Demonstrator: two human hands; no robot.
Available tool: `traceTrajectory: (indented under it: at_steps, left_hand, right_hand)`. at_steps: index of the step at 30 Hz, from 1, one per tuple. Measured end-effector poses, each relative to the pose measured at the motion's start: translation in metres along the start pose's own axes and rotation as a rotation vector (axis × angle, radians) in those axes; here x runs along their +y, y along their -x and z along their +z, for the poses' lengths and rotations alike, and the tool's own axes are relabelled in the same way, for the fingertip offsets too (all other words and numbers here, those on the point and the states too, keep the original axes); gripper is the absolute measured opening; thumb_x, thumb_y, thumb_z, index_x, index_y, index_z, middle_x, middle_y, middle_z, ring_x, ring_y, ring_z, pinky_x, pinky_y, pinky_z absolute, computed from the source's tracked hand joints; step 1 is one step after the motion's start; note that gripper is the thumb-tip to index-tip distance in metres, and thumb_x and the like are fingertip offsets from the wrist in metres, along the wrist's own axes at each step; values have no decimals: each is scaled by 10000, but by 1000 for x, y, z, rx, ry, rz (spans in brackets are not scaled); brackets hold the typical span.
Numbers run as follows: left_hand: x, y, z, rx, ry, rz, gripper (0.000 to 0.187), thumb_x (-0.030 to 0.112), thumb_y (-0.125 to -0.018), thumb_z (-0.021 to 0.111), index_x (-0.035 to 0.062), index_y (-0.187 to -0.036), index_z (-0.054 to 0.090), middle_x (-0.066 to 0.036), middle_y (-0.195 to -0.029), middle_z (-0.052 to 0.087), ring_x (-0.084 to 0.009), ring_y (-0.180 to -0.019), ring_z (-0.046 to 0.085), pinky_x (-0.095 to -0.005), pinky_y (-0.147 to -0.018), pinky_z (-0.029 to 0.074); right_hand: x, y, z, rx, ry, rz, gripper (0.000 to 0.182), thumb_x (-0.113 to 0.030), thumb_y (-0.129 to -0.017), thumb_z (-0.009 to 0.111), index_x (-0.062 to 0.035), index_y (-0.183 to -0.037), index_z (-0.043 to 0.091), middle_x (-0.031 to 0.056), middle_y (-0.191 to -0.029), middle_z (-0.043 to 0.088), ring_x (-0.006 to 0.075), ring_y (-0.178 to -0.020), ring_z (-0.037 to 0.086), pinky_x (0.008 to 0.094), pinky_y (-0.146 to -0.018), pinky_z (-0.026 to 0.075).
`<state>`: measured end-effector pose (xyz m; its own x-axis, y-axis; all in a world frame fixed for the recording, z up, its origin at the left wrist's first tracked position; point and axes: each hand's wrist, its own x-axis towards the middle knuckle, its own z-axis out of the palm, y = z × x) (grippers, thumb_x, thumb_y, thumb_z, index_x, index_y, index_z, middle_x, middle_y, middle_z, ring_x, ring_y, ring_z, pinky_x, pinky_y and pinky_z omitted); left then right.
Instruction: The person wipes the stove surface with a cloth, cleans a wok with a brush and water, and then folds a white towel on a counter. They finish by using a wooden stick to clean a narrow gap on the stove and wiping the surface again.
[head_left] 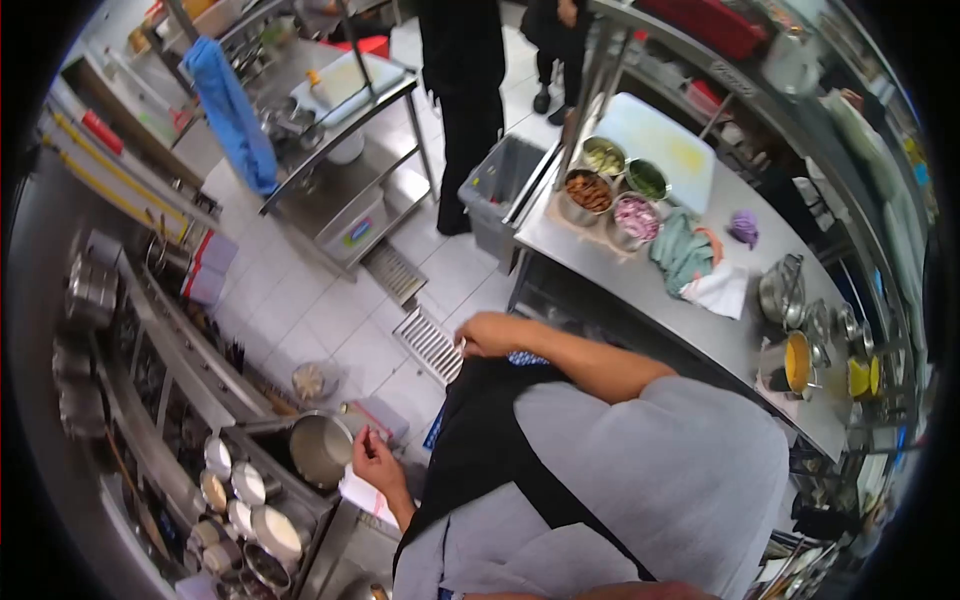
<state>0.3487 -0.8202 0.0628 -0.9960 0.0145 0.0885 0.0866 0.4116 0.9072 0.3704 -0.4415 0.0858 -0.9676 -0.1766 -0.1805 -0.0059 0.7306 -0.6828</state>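
Observation:
My left hand (376,466) is held low in front of my apron, its fingertips drawn together in a pinch. Anything between them is too small to make out. Beside it are a large steel pot (321,450) and a white cloth with a red stripe (368,497). My right hand (490,335) is curled closed near my waist, above the floor drain grate (430,343). A small pale spot shows at its fingertips, but I cannot name it. I wear a black apron (470,440) over a grey shirt.
Several small pots (276,532) stand at lower left. On the steel table (600,270) are containers of chopped food (634,218), a cutting board (680,150) and a green cloth (684,250). A grey bin (490,200) stands near a person in black trousers (465,110).

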Motion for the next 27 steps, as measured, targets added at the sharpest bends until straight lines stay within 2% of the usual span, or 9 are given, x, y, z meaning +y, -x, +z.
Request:
traceTrajectory:
  at_steps: [4,14,16,18,20,22,24,25,27]
  left_hand:
    - [-3,-13,41,-20,57,103,213,49,-952,675,-26,-1141,738,-73,-881,718,-125,-712,592,-276,-627,475]
    - [11,25,109,-231,170,217,167,41,-949,685,-44,-1085,729,-16,-810,681,-68,-683,556,-235,-614,460]
    - [8,28,110,-351,143,43,182,2,-934,679,-87,-1085,726,-162,-961,746,-201,-841,696,-330,-759,563]
    - [-23,20,127,-314,225,224,188,13,-944,665,-82,-1094,729,-169,-962,750,-206,-855,701,-333,-790,566]
    - [24,20,116,-338,115,177,206,54,-963,666,-70,-1116,728,-172,-1002,761,-204,-882,702,-332,-827,560]
    - [51,17,121,-336,103,106,197,65,-980,662,-43,-1126,736,-91,-895,733,-95,-738,591,-273,-661,489]
    - [53,14,127,-341,106,102,191,92,-964,690,-18,-1107,752,-51,-839,710,-72,-670,529,-259,-607,446]
    - [53,14,125,-366,31,117,191,99,-958,698,-12,-1102,755,-48,-833,712,-74,-664,531,-262,-607,449]
    - [67,15,117,-410,-157,144,195,116,-934,725,8,-1091,766,-58,-828,729,-92,-661,555,-277,-621,471]
  right_hand:
    - [-10,92,-19,-3,-83,181,292,-232,-908,738,-58,-1143,748,179,-1069,757,361,-1009,717,455,-891,559]
    - [-6,165,-61,334,-77,200,308,-228,-908,715,-9,-1123,740,202,-1044,757,386,-970,723,451,-875,563]
    - [-2,167,-65,378,-55,165,324,-245,-912,717,-4,-1127,741,206,-1067,752,374,-996,717,450,-907,549]
    - [28,164,-55,302,-128,224,313,-221,-971,696,-5,-1196,722,141,-1070,774,260,-962,737,380,-889,569]
    - [85,162,-13,126,-668,371,277,-253,-1001,673,-34,-1154,748,105,-1012,776,187,-906,739,340,-789,595]
    - [149,172,36,-81,-680,639,232,-271,-1016,655,-75,-1070,767,75,-954,767,138,-831,727,281,-694,588]
    - [233,206,107,10,-959,956,215,-277,-1020,639,-102,-1074,752,73,-927,764,124,-790,715,277,-660,576]
    - [247,231,122,263,-1198,1072,239,-266,-1043,579,-110,-1164,713,96,-951,765,163,-778,722,348,-663,594]
    - [286,261,152,971,-1694,1059,318,-207,-1051,500,-109,-1342,581,173,-1204,718,306,-1051,709,516,-908,583]
